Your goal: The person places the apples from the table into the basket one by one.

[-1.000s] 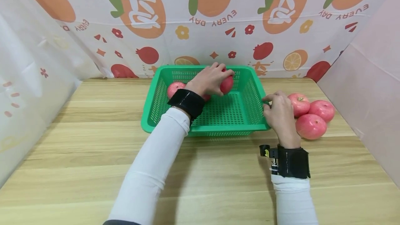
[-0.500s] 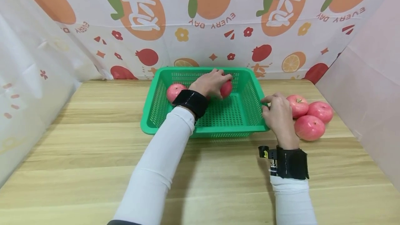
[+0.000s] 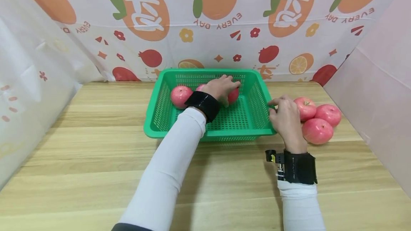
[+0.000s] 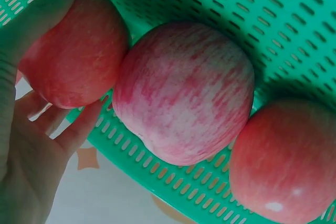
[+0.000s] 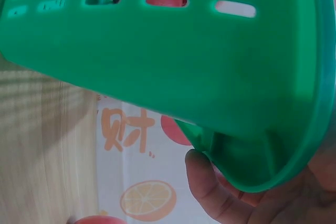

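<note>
My left hand [image 3: 221, 87] is inside the green plastic basket [image 3: 237, 132], its thumb and fingers round a red apple [image 4: 79, 51]. In the left wrist view, that apple touches a streaked pink apple [image 4: 184, 93], with another red apple [image 4: 289, 161] beyond it. The head view shows this far apple [image 3: 181, 96] at the basket's left end, while my left hand partly covers the middle one. My right hand [image 3: 285, 120] grips the basket's right rim [image 5: 257, 179], thumb and fingers at its edge in the right wrist view.
On the wooden table [image 3: 80, 159], three apples [image 3: 318, 131] sit close together to the right of my right hand. A fruit-printed cloth [image 3: 218, 38] stands behind the basket. Pale sheets close off both sides.
My left hand has moved slightly down and to the right with its apple, so more of the middle apple shows. The right hand stays on the rim.
</note>
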Available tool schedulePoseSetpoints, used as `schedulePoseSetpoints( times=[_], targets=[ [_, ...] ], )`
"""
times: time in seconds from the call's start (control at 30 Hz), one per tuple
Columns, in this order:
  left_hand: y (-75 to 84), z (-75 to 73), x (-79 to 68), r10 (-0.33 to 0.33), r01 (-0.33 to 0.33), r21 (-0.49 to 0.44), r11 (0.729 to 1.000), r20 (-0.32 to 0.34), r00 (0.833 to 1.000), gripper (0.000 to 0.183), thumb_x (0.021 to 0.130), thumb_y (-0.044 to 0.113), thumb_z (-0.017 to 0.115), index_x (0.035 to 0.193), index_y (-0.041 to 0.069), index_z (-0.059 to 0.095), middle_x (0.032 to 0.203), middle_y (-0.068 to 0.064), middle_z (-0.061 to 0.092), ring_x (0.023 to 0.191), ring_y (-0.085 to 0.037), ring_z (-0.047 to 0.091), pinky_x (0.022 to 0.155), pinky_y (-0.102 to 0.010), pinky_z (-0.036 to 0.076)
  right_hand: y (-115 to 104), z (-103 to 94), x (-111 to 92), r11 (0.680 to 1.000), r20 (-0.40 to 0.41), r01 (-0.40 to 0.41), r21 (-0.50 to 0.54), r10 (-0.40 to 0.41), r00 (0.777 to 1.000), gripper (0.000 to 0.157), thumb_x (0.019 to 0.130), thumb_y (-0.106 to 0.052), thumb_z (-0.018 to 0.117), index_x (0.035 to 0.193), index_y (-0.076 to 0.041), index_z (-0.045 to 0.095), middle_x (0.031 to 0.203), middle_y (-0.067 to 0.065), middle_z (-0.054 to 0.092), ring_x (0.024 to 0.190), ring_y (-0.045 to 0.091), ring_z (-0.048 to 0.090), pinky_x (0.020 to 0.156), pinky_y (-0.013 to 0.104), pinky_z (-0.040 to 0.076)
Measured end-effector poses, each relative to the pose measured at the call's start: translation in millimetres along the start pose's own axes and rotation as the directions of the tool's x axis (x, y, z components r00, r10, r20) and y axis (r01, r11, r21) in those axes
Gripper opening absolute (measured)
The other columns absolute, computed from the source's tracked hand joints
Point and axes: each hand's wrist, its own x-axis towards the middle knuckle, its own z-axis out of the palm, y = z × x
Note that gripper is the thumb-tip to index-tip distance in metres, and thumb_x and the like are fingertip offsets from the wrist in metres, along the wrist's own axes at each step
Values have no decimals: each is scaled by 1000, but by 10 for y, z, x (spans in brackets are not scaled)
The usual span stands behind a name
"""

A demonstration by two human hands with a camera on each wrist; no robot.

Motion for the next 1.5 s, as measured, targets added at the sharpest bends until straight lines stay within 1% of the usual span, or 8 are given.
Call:
schedulePoseSetpoints(
  times=[0.3,0.57,0.77,0.87,1.0,1.13,1.37,1.5],
  targets=[
    [109,18,-49,-53,53,-7,999,7,999,85,87,8,81,158,21,36,159,-16,36,148,-35,30,98,-47,53,-3,1,-9,1000,13,-11,4,11,1000,24,92,6,58,113,14,69,109,28,59,105,46,53,91,59,43],
    [119,10,-75,-57,59,49,997,-27,998,76,90,-2,73,156,20,41,147,-13,48,135,-31,45,101,-45,51,10,7,-1,1000,-7,1,3,-1,1000,24,92,7,58,112,14,70,108,28,59,103,45,54,90,58,45],
    [141,-47,-138,-59,59,-10,998,-30,998,53,97,-5,61,145,16,57,143,-12,54,132,-28,48,101,-39,51,4,12,-15,1000,6,-1,-3,1,1000,25,92,7,58,113,14,69,110,29,59,105,47,53,92,59,42],
    [138,-62,-134,-73,72,-42,996,-13,997,51,99,-6,56,144,17,58,145,-12,53,133,-29,47,102,-41,49,5,11,-19,1000,7,-2,1,2,1000,25,92,7,57,113,15,69,109,29,59,105,47,53,92,59,42],
    [114,-47,-89,-67,67,-48,997,3,998,54,98,-6,58,147,17,55,148,-14,47,135,-33,43,106,-45,46,4,9,-13,1000,5,1,9,-1,1000,25,92,7,57,113,15,69,109,29,58,105,47,52,92,59,42],
    [110,-40,-40,-64,64,-47,997,4,998,55,97,-5,61,147,17,55,145,-14,48,132,-33,43,105,-43,46,9,-4,-3,1000,3,4,7,-4,1000,25,91,7,57,112,15,69,109,30,59,106,48,53,93,60,42],
    [114,-30,-26,-74,73,-42,996,-22,997,57,94,-5,65,146,19,57,140,-12,53,127,-30,46,104,-41,47,9,-8,9,1000,-4,3,10,-2,1000,24,92,8,58,112,15,69,108,29,59,105,46,53,91,59,44],
    [118,-31,-30,-67,66,-19,998,-30,997,57,94,-5,65,146,19,57,144,-13,50,129,-32,45,103,-43,48,8,-8,1,1000,0,-7,12,7,1000,24,92,7,58,112,15,70,108,29,59,104,46,53,90,58,45]
  ],
)
